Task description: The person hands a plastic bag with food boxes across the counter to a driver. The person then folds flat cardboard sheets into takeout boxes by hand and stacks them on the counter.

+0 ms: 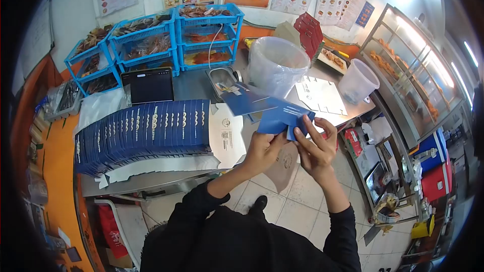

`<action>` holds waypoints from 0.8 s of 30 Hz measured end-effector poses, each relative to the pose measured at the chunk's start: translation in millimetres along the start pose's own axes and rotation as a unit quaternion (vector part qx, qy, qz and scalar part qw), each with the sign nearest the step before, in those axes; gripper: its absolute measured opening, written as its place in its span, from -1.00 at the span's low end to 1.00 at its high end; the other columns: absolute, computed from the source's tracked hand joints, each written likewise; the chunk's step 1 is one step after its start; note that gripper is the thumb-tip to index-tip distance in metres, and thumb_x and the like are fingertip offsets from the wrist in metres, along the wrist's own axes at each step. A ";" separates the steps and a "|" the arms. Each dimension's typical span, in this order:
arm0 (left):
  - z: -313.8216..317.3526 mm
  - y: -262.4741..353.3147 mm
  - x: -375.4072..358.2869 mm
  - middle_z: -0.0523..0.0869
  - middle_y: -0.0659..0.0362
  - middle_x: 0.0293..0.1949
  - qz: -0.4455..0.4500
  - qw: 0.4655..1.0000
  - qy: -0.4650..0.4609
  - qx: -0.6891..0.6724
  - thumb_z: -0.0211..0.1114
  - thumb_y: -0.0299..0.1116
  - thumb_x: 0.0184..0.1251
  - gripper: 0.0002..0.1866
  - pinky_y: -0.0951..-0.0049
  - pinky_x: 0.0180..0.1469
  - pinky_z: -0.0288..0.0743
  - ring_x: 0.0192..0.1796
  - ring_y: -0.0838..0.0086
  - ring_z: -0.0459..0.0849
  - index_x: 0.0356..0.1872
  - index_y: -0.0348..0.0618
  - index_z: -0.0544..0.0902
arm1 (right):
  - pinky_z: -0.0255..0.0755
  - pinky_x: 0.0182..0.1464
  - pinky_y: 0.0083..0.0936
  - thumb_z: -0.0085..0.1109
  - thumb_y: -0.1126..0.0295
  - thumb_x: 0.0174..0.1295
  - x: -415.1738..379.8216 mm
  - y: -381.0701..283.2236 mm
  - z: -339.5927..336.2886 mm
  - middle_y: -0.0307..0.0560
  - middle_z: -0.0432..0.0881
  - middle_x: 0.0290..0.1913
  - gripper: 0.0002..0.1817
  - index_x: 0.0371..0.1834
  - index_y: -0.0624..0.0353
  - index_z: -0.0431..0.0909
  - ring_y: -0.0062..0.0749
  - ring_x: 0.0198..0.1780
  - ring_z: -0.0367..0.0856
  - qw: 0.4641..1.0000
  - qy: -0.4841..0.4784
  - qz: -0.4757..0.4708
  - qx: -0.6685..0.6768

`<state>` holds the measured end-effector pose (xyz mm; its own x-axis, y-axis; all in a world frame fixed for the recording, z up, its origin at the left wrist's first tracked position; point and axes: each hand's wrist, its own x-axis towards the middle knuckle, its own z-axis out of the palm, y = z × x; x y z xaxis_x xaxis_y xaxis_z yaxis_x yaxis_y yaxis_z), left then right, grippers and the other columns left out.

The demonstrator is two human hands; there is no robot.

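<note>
A partly folded blue cardboard box (275,116) with white print is up in front of me, above the table's front edge. My left hand (265,150) grips its lower edge, thumb against the card. On its right end, my right hand (317,148) pinches a small flap between thumb and fingers. A paler brown-white panel (282,168) hangs below the hands. To the left, a long row of flattened blue boxes (146,131) lies overlapped on the table, with a white printed panel (227,133) at its right end.
Blue stacked baskets (209,35) of packets, a tablet (148,86), a metal pan (220,79) and a lined plastic bucket (277,65) stand behind. A white cardboard sheet (320,95) and a smaller bucket (359,80) sit right, near a glass food case (411,70).
</note>
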<state>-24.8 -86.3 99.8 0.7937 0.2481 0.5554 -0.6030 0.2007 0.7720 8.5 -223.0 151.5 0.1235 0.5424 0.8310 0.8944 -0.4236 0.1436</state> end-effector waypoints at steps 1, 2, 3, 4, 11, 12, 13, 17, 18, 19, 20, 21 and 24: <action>-2.5 8.1 -2.4 0.61 0.15 -0.40 0.004 1.000 0.003 -0.002 0.03 -0.51 0.26 -0.84 0.60 -0.36 0.45 -0.32 0.66 0.54 -0.26 -0.41 0.51 | 0.31 -0.05 -0.43 0.35 0.38 -0.29 1.9 -5.7 1.3 -0.05 0.52 0.01 -0.61 -0.24 0.02 0.62 -0.12 -0.08 0.39 1.000 -0.001 -0.006 0.000; -4.6 22.0 -5.4 0.60 0.15 -0.36 -0.002 0.998 -0.018 -0.060 0.03 -0.52 0.26 -0.85 0.59 -0.32 0.45 -0.30 0.62 0.55 -0.24 -0.40 0.50 | 0.25 0.00 -0.42 0.34 0.38 -0.27 2.2 -12.6 2.2 0.00 0.48 0.05 -0.63 -0.26 -0.03 0.64 -0.11 -0.03 0.35 1.000 0.008 0.022 0.006; -7.3 35.6 -8.4 0.58 0.15 -0.32 -0.009 0.992 -0.038 -0.118 0.02 -0.53 0.25 -0.85 0.57 -0.28 0.46 -0.28 0.58 0.55 -0.22 -0.39 0.48 | 0.18 0.05 -0.41 0.34 0.38 -0.26 2.8 -18.6 3.4 0.06 0.44 0.09 -0.65 -0.27 -0.07 0.65 -0.10 0.02 0.30 0.999 0.015 0.050 0.014; -11.3 43.3 -11.5 0.57 0.15 -0.28 -0.014 0.983 -0.057 -0.174 0.02 -0.54 0.24 -0.84 0.56 -0.24 0.46 -0.26 0.55 0.55 -0.20 -0.38 0.47 | 0.09 0.10 -0.39 0.34 0.31 -0.24 4.3 -22.0 2.4 0.14 0.33 0.17 -0.68 -0.29 -0.15 0.66 -0.09 0.07 0.22 0.999 0.000 0.054 0.008; -20.3 13.4 -25.8 0.56 -0.01 -0.34 0.121 0.966 -0.053 0.221 0.09 -0.57 0.09 -0.79 0.44 -0.35 0.41 -0.29 0.30 0.59 -0.20 -0.37 0.43 | 0.35 -0.19 -0.39 0.32 0.36 -0.23 71.1 -52.5 -14.9 -0.08 0.54 -0.25 -0.65 -0.27 0.12 0.57 -0.25 -0.24 0.46 0.988 0.025 -0.132 0.080; -14.3 -11.0 -28.8 0.56 -0.02 -0.35 0.132 0.904 -0.034 0.404 0.09 -0.58 0.06 -0.80 0.42 -0.37 0.41 -0.32 0.26 0.59 -0.24 -0.36 0.44 | 0.40 -0.36 -0.50 0.27 0.45 -0.24 87.6 -59.2 -18.9 -0.15 0.57 -0.36 -0.70 -0.33 0.19 0.55 -0.37 -0.42 0.51 0.976 -0.036 -0.208 0.043; -8.3 -16.6 -26.4 0.56 -0.03 -0.36 0.139 0.808 -0.015 0.573 0.08 -0.59 0.03 -0.82 0.40 -0.39 0.41 -0.35 0.21 0.58 -0.27 -0.34 0.46 | 0.41 -0.39 -0.54 0.24 0.48 -0.27 89.9 -65.0 -14.7 -0.14 0.57 -0.38 -0.73 -0.39 0.22 0.55 -0.41 -0.40 0.52 0.972 -0.034 -0.230 0.032; -45.0 41.1 -24.8 0.57 -0.04 -0.36 0.034 0.979 -0.032 0.197 0.06 -0.60 0.02 -0.82 0.35 -0.39 0.41 -0.36 0.16 0.58 -0.29 -0.32 0.49 | 0.45 -0.40 -0.58 0.20 0.52 -0.25 77.6 -53.6 -13.1 -0.10 0.56 -0.37 -0.79 -0.44 0.26 0.55 -0.40 -0.36 0.54 0.959 -0.031 -0.281 -0.019; -43.2 26.0 -26.1 0.57 -0.04 -0.36 0.195 0.945 0.055 0.255 0.04 -0.62 0.03 -0.80 0.35 -0.38 0.41 -0.35 0.15 0.58 -0.27 -0.32 0.50 | 0.47 -0.37 -0.61 0.16 0.53 -0.24 74.0 -50.5 -11.2 -0.10 0.54 -0.38 -0.80 -0.45 0.31 0.53 -0.40 -0.32 0.55 0.959 -0.007 -0.282 -0.040; -40.3 27.6 -24.5 0.57 -0.04 -0.36 0.197 0.945 0.056 0.256 0.04 -0.62 0.03 -0.80 0.35 -0.38 0.41 -0.35 0.15 0.58 -0.27 -0.32 0.50 | 0.47 -0.37 -0.61 0.16 0.53 -0.24 73.7 -51.6 -11.6 -0.10 0.54 -0.38 -0.80 -0.45 0.31 0.53 -0.40 -0.32 0.55 0.958 -0.006 -0.283 -0.040; -36.7 31.4 -23.0 0.57 -0.03 -0.37 0.212 0.937 0.069 0.270 0.05 -0.61 0.04 -0.80 0.33 -0.37 0.40 -0.35 0.16 0.58 -0.26 -0.32 0.50 | 0.48 -0.37 -0.61 0.17 0.54 -0.23 73.4 -53.4 -12.0 -0.09 0.54 -0.36 -0.80 -0.45 0.31 0.53 -0.39 -0.31 0.56 0.969 -0.022 -0.246 -0.019; -32.1 34.8 -21.5 0.57 -0.01 -0.38 0.226 0.929 0.081 0.283 0.07 -0.60 0.04 -0.79 0.32 -0.35 0.40 -0.34 0.16 0.58 -0.24 -0.32 0.49 | 0.50 -0.36 -0.61 0.18 0.54 -0.23 72.6 -55.6 -12.2 -0.09 0.54 -0.35 -0.81 -0.44 0.31 0.53 -0.38 -0.30 0.56 0.977 -0.038 -0.208 0.001; -27.5 33.3 -17.8 0.55 0.06 -0.44 0.147 0.968 0.048 0.200 0.14 -0.57 0.02 -0.80 0.31 -0.34 0.38 -0.38 0.22 0.55 -0.27 -0.30 0.47 | 0.48 -0.49 -0.65 0.28 0.62 -0.24 62.7 -70.8 -4.5 -0.09 0.56 -0.43 -0.84 -0.52 0.27 0.53 -0.38 -0.39 0.60 0.987 -0.028 -0.114 0.106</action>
<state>-61.3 -58.0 107.1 0.5706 0.3293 0.7523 -0.7065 -0.2701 0.6541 -49.1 -162.3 195.8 -0.0732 0.6479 0.7582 0.9710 -0.1270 0.2023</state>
